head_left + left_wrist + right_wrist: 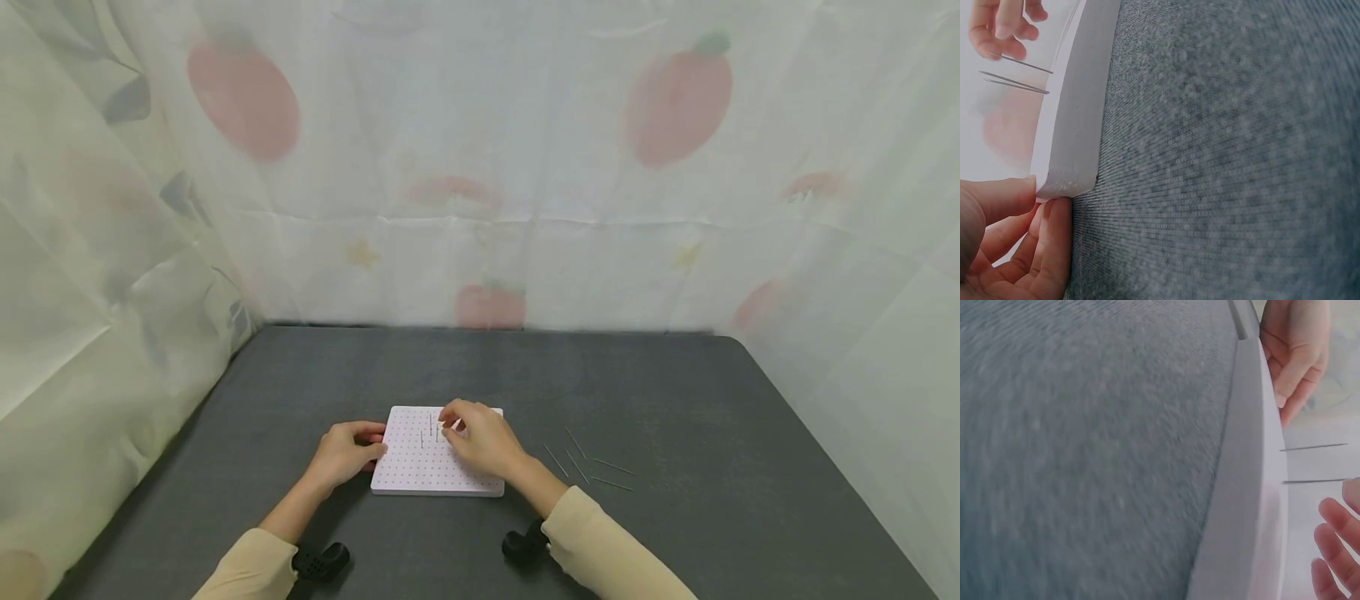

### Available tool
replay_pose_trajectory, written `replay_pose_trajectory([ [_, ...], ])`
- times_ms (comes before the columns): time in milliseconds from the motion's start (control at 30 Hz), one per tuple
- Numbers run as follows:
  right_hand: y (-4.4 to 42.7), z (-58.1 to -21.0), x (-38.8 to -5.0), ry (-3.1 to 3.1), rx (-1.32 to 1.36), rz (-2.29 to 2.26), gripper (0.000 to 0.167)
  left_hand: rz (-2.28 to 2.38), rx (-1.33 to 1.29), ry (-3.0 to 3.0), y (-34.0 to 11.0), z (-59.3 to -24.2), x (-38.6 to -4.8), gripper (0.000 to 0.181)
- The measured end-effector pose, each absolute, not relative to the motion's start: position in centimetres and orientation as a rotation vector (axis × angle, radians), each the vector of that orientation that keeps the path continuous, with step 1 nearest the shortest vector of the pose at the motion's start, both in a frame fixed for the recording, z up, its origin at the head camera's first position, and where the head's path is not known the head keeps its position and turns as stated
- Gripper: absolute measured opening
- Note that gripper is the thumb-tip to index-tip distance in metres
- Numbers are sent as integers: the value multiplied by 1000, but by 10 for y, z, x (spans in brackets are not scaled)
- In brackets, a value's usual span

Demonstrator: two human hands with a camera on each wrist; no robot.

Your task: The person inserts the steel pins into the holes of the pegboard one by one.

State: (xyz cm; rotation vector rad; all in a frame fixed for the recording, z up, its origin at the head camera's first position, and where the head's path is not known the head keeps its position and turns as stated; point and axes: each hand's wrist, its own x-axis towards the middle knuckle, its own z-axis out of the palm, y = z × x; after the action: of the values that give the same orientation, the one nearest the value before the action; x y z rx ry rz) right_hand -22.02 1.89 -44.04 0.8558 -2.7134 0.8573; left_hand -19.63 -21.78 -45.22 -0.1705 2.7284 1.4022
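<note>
A white pegboard (pixel 420 475) with rows of small holes lies flat on the dark table. Three thin metal pins (pixel 422 439) stand upright in its upper middle part. At the board's left edge, my left hand (pixel 345 454) holds on, the thumb (pixel 1013 197) at the corner and the other fingers against the side. My right hand (pixel 483 437) hovers over the board just right of the pins, thumb and fingers apart. In the right wrist view, its fingertips (pixel 1329 512) come close to the top of one pin; whether they touch it I cannot tell.
Several loose metal pins (pixel 576 467) lie scattered on the table to the right of the board. The dark grey table (pixel 712 500) reaches back to a printed curtain (pixel 570 167), with another curtain (pixel 97 292) along the left. Black wrist devices (pixel 322 562) sit below both wrists.
</note>
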Motion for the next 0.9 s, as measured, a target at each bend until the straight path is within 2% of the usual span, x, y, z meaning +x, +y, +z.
replay_pose_trajectory([
  [900, 101, -413, -222, -2580, 955, 838, 15, 1410, -156, 2730, -220, -453, -197, 37],
])
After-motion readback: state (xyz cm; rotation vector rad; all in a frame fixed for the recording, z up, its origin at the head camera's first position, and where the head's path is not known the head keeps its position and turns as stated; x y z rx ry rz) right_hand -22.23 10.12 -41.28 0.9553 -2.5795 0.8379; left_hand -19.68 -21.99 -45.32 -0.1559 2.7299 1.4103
